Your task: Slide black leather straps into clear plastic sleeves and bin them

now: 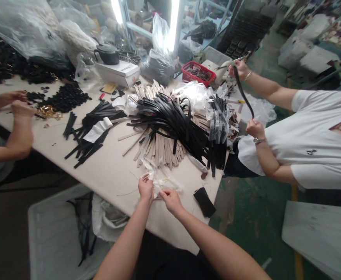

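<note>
My left hand [146, 188] is closed on a piece of thin, whitish translucent plastic [166, 182] near the front of the table. To its right, my right hand [170, 199] pinches the lower edge of the same crumpled plastic. Just beyond both hands, beige strips [161, 149] fan out under a large bundle of black strips [170, 120]. A small stack of black pieces [204, 202] lies to the right, by the table's edge.
At the right, a person in a white shirt [319, 136] holds a dark strap [242, 91]. Another person's hands [23, 105] are at the left. The table [109, 171] also bears a red basket [198, 73], a white box [118, 72] and black parts [68, 97]. A white bin [48, 233] stands below.
</note>
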Demonstrator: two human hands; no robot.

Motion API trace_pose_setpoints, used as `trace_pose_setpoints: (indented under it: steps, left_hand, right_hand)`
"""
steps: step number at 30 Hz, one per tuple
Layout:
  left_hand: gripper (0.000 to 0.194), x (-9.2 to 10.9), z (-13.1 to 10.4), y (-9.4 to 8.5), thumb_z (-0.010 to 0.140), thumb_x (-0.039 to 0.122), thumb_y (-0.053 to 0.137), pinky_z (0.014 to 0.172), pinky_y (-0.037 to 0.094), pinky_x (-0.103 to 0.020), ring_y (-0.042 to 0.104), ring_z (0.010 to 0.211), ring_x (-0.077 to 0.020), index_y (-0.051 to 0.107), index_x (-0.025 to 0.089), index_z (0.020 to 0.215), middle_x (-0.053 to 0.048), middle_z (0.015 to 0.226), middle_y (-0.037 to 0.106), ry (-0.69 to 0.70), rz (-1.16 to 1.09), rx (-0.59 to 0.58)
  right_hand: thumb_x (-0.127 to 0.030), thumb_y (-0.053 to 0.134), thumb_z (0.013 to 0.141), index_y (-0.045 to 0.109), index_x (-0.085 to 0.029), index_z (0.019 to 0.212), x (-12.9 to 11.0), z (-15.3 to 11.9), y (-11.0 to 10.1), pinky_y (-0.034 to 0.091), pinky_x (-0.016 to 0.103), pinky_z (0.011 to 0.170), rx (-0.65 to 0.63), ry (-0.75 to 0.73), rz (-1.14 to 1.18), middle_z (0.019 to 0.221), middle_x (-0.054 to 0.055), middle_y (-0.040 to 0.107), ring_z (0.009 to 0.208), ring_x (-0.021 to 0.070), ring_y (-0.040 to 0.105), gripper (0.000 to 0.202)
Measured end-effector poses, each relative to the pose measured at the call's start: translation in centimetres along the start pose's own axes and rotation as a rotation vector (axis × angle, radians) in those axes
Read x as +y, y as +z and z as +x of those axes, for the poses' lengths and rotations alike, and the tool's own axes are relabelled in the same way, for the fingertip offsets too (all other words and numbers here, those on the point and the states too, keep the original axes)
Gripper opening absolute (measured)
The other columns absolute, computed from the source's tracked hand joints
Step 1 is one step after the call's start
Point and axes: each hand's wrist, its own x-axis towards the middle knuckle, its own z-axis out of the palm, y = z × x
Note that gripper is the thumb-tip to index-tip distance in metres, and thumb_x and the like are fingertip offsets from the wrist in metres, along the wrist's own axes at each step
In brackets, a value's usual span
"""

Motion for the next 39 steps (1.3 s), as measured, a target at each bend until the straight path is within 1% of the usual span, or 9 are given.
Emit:
trace_pose_setpoints:
  steps: [4,6,8,13,16,22,26,32,39]
  left_hand:
    - [0.024,-0.4,-1.4,-1.2,0.078,0.039,0.068,0.058,0.049,-0.026,0.063,0.068,-0.0176,0.065,0.017,0.087,-0.007,0.079,0.068,-0.361,-0.197,-0.205]
    - [0.028,-1.0,-2.6,-2.0,0.075,0.041,0.072,0.057,0.049,-0.027,0.064,0.066,-0.0187,0.067,0.014,0.082,-0.010,0.078,0.070,-0.444,-0.154,-0.375]
    - [0.028,-1.6,-3.7,-2.6,0.070,0.038,0.078,0.055,0.048,-0.026,0.063,0.062,-0.0171,0.068,0.013,0.080,-0.008,0.074,0.070,-0.431,-0.094,-0.433]
    - [0.033,-1.9,-3.9,-2.6,0.064,0.035,0.083,0.051,0.050,-0.026,0.066,0.062,-0.0182,0.071,0.013,0.086,-0.007,0.076,0.071,-0.240,0.051,-0.263]
    - [0.031,-1.5,-3.4,-2.1,0.067,0.035,0.082,0.054,0.053,-0.026,0.066,0.061,-0.0161,0.069,0.015,0.086,-0.005,0.075,0.070,-0.225,0.064,-0.208]
    - [0.028,-1.9,-3.3,-2.0,0.070,0.031,0.080,0.067,0.055,-0.024,0.068,0.075,-0.0152,0.068,0.016,0.091,-0.006,0.085,0.072,-0.327,-0.165,-0.343]
    - [0.024,-2.1,-2.8,-2.6,0.069,0.025,0.079,0.064,0.054,-0.023,0.068,0.077,-0.0161,0.069,0.016,0.089,-0.006,0.085,0.072,-0.347,-0.165,-0.403]
    - [0.030,-1.5,-1.0,-2.7,0.066,0.026,0.083,0.078,0.055,-0.030,0.068,0.082,-0.0167,0.065,0.017,0.089,-0.004,0.088,0.071,-0.230,-0.225,-0.238]
    - [0.031,-1.2,-0.1,-1.2,0.065,0.024,0.081,0.066,0.050,-0.024,0.059,0.067,-0.0111,0.063,0.018,0.090,0.001,0.077,0.065,-0.155,-0.213,-0.138]
  right_hand:
    - [-0.041,0.054,0.089,0.071,-0.015,0.068,0.0,0.8,0.4,0.043,0.025,0.058,-0.012,0.017,0.032,0.062,0.003,0.064,0.059,0.0157,0.055,0.037]
    - [-0.043,0.051,0.090,0.068,-0.015,0.066,-0.1,1.2,0.5,0.041,0.024,0.054,-0.015,0.019,0.037,0.059,0.002,0.061,0.056,0.0149,0.053,0.041]
    - [-0.045,0.050,0.091,0.068,-0.016,0.065,-0.1,1.4,0.4,0.041,0.023,0.054,-0.010,0.013,0.024,0.058,0.002,0.060,0.056,0.0151,0.053,0.043]
    - [-0.040,0.056,0.089,0.070,-0.018,0.067,-0.6,1.6,-0.1,0.038,0.025,0.059,0.050,-0.031,-0.088,0.064,0.002,0.064,0.062,0.0166,0.054,0.034]
    - [-0.034,0.055,0.092,0.069,-0.018,0.067,-1.2,2.0,-0.2,0.035,0.025,0.062,0.121,-0.089,-0.299,0.066,0.004,0.066,0.064,0.0162,0.054,0.033]
    - [-0.030,0.048,0.099,0.070,-0.018,0.080,-2.4,3.4,-0.2,0.032,0.027,0.062,0.132,-0.095,-0.609,0.077,0.007,0.071,0.067,0.0165,0.059,0.031]
    - [-0.030,0.046,0.101,0.068,-0.019,0.081,-2.4,4.3,-0.2,0.030,0.026,0.060,0.070,-0.098,-0.616,0.073,0.005,0.070,0.065,0.0156,0.058,0.032]
    - [-0.029,0.050,0.099,0.068,-0.019,0.078,-2.3,5.4,0.2,0.033,0.025,0.066,0.020,-0.197,-0.635,0.079,0.005,0.069,0.075,0.0165,0.059,0.030]
    - [-0.026,0.044,0.101,0.064,-0.018,0.083,-2.4,7.2,1.2,0.032,0.027,0.066,0.025,-0.158,-0.706,0.081,0.007,0.067,0.073,0.0183,0.057,0.027]
